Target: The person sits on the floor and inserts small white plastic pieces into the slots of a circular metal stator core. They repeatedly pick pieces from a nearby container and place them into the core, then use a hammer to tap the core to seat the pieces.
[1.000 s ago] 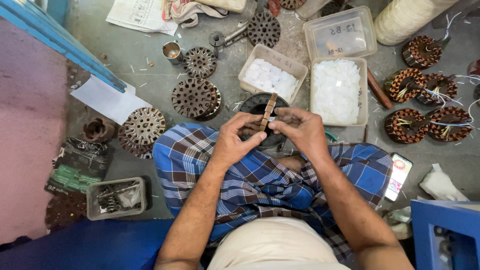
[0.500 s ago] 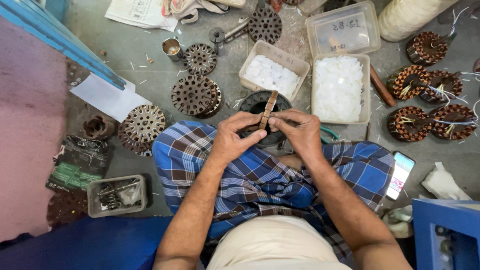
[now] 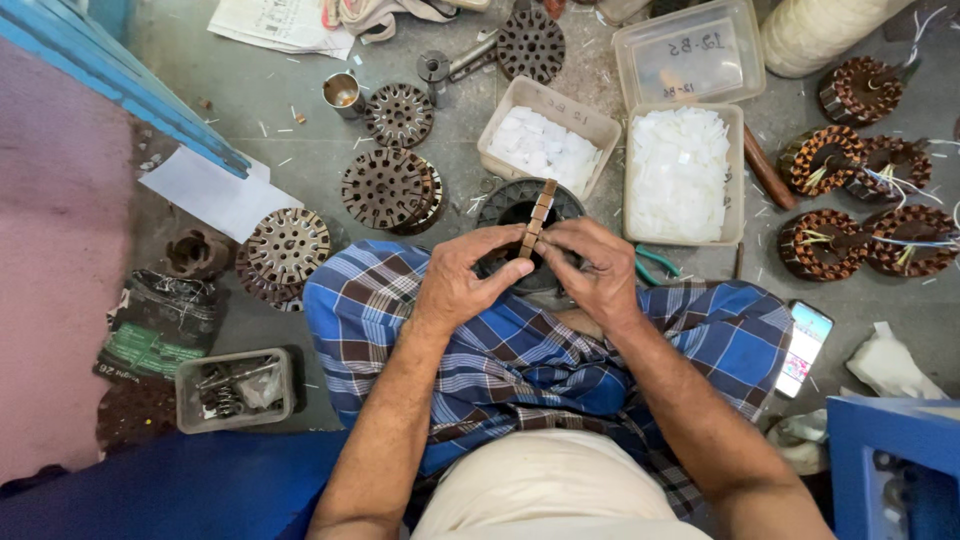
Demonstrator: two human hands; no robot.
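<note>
Both hands pinch one thing between them: the left hand (image 3: 462,285) and the right hand (image 3: 592,275) meet over the lap, thumbs and fingertips pressed onto a narrow brown ribbed strip (image 3: 537,217) that stands up and away from the fingers. Just under the hands, partly hidden, sits a dark slotted metal ring (image 3: 512,205) on the grey floor (image 3: 300,140), at the edge of the blue checked cloth (image 3: 520,350) over the knees. Its slots look bare, with no wire visible in them, so this piece seems to be at an early stage; how many slots have been lined cannot be told from here.

Beside the right knee lie green-handled pliers (image 3: 655,268) and, further right, a phone (image 3: 805,345). Near the left knee is a small grey tray of metal bits (image 3: 235,390).

Beyond the ring stand two pale tubs of white paper slips (image 3: 680,170), both well filled, which suggests plenty of lining stock is left. To their left lie several unwound slotted discs (image 3: 385,187), stacked or single, judged to be work still waiting. Toward the right edge of the floor sit five rings wound with copper wire (image 3: 835,245), some trailing loose leads; these look finished or nearly so. By that count, the unwound pieces roughly match the wound ones, so the batch seems about halfway.

At the far edge are a small metal cup (image 3: 342,90) and a sheet of newspaper (image 3: 285,22).
</note>
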